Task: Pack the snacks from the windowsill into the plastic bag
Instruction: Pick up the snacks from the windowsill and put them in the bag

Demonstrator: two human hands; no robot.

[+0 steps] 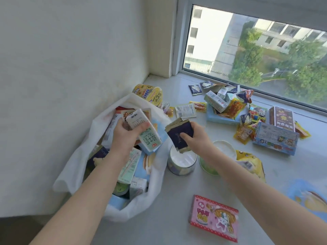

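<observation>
A white plastic bag lies open at the left of the windowsill, holding several cartons and packets. Over its mouth my left hand grips a green-and-white milk carton, tilted. Just right of the bag, my right hand holds a small stack of dark blue snack packets above a white-lidded cup. A heap of loose snacks lies further back by the window.
A yellow noodle bowl stands behind the bag. A green cup and yellow bag sit under my right forearm. A pink box lies near the front, blue boxes at right. Wall at left, window behind.
</observation>
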